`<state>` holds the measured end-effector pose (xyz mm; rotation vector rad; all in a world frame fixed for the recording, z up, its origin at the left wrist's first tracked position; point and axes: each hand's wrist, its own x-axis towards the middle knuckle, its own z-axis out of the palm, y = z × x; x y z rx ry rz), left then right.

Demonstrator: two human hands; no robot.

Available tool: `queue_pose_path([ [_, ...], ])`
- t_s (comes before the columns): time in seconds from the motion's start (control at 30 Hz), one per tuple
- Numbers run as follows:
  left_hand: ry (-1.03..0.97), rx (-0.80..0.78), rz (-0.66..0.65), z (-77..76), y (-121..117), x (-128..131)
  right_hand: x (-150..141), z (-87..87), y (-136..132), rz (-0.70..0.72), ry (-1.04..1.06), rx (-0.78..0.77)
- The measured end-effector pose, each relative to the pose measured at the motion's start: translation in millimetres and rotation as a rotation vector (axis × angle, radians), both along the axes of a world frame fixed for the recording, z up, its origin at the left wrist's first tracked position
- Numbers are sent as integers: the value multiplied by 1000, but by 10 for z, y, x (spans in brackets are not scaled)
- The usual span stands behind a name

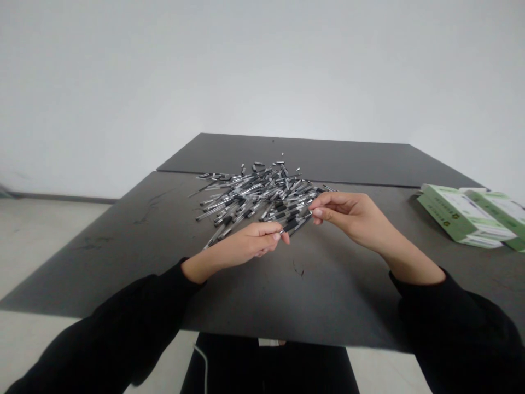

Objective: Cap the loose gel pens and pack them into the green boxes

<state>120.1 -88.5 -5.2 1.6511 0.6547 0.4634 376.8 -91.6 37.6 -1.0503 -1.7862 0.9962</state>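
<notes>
Just in front of the pile, my left hand (pixel 257 239) is closed, with thumb and fingers pinching a pen (pixel 290 225) that has a black grip. My right hand (pixel 348 216) is closed too, thumb and fingertips pressed together on a small shiny piece. Whether that piece is separate or part of a pen I cannot make out. Behind both hands lies a loose pile of clear-barrelled pens (pixel 246 191) with black grips, pointing many ways. Several small dark caps (pixel 258 163) are scattered at its far edge.
The dark table (pixel 246 295) has a seam across it, with a second tabletop (pixel 348 156) behind. Green and white boxes (pixel 459 213) lie at the right. A pale wall (pixel 262 65) stands behind the table. Below the near edge hangs a white cable (pixel 204 358).
</notes>
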Motion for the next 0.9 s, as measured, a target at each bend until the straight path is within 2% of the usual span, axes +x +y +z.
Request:
queue_pose_path([
  [0.27,-16,-39,-14,-37,32,-11,-22,-37,-6,31,-10,8],
  [0.47,67,45,20,33,24,-12,-39,-70,-10,38,-7,22],
  [0.77,132,5,21,21,31,-33,10,-59,-73,58,-212,176],
  [0.9,150,-5,16,15,40,-39,-33,-49,-105,83,-210,119],
])
